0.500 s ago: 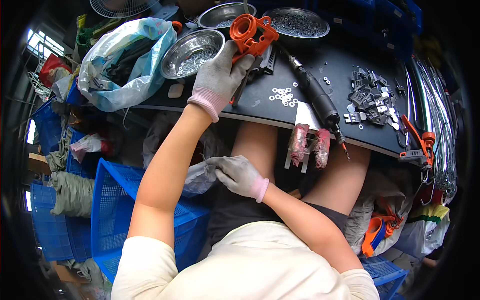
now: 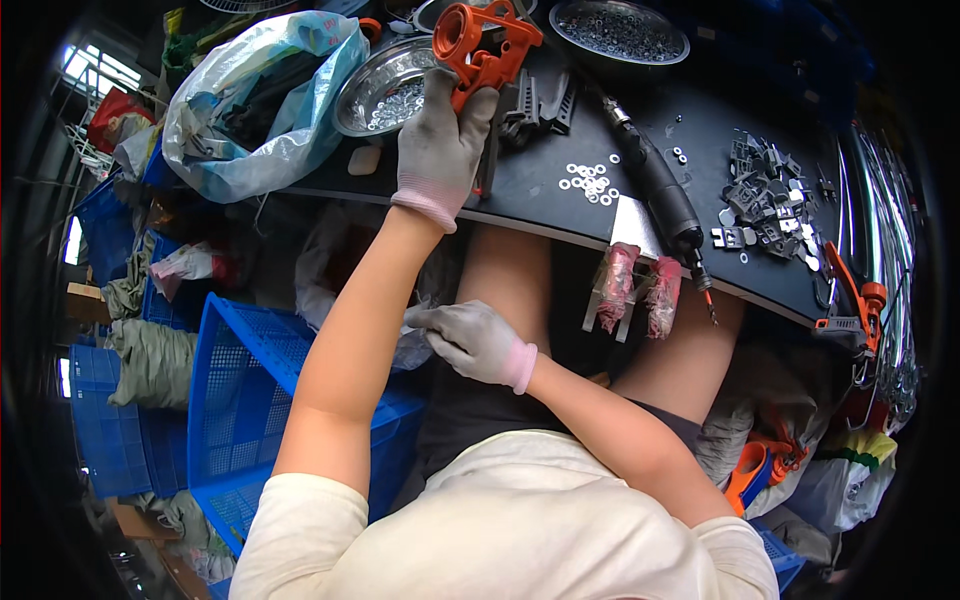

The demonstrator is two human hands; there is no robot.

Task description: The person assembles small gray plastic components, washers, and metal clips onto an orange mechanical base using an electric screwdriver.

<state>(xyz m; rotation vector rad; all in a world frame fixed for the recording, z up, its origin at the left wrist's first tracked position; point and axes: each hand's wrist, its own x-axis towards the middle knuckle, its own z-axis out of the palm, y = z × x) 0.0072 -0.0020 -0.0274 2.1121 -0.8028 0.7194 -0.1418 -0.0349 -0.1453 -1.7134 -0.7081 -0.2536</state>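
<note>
Top center, our left hand (image 2: 440, 150) grips an orange plastic part (image 2: 483, 48); mid-frame, our right hand (image 2: 475, 342) pinches a clear bag (image 2: 412, 345).

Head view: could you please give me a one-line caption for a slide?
Gloved left hand holds an orange plastic part over the black bench; gloved right hand rests below it.

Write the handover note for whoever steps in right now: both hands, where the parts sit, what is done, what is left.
Left hand: gloved, gripping the orange plastic part above the black bench.
Right hand: gloved, down by the lap beside the blue crate, pinching at a clear bag; contents unclear.
Loose washers, power screwdriver and grey clips lie on the bench.
Done: part picked up.
Left: nothing fitted to it that shows.
</note>
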